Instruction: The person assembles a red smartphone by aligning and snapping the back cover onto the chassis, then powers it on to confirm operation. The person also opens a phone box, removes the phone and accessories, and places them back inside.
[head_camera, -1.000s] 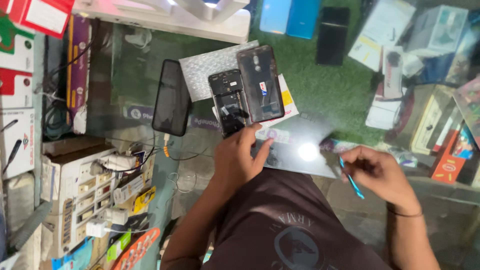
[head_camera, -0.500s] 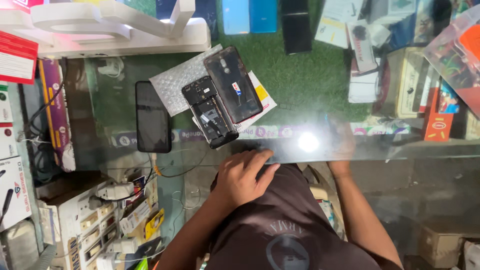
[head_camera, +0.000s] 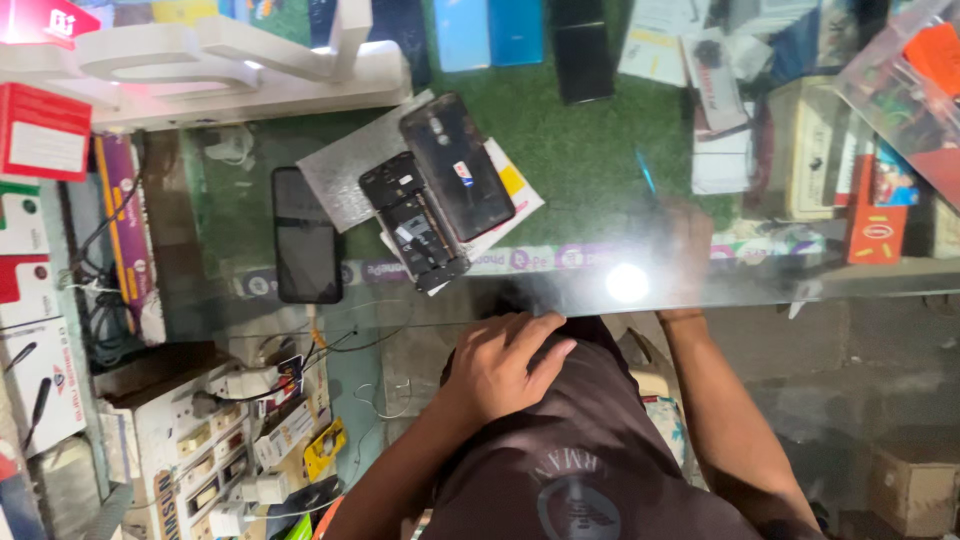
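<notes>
My left hand (head_camera: 505, 365) rests on my dark shirt at the near edge of the glass counter, fingers loosely apart and holding nothing. My right hand (head_camera: 688, 238) is under the glass top, blurred by glare, and grips a thin blue tool (head_camera: 647, 173) that points away from me. On the glass lie a dismantled phone (head_camera: 415, 232) with its insides showing, a dark phone back (head_camera: 458, 165) beside it, and a black phone (head_camera: 307, 248) to the left. Both hands are apart from the phones.
A grey metal sheet (head_camera: 340, 172) and papers lie under the dismantled phone. Boxes and packages (head_camera: 850, 170) crowd the shelf at right. A white stand (head_camera: 230, 70) sits at top left. Chargers, cables and boxes (head_camera: 230, 440) fill the lower left. A lamp glare (head_camera: 627, 282) marks the glass.
My right hand has gone from beside my lap to under the glass top, still with the blue tool. My left hand has slid back from the counter's edge onto my shirt.
</notes>
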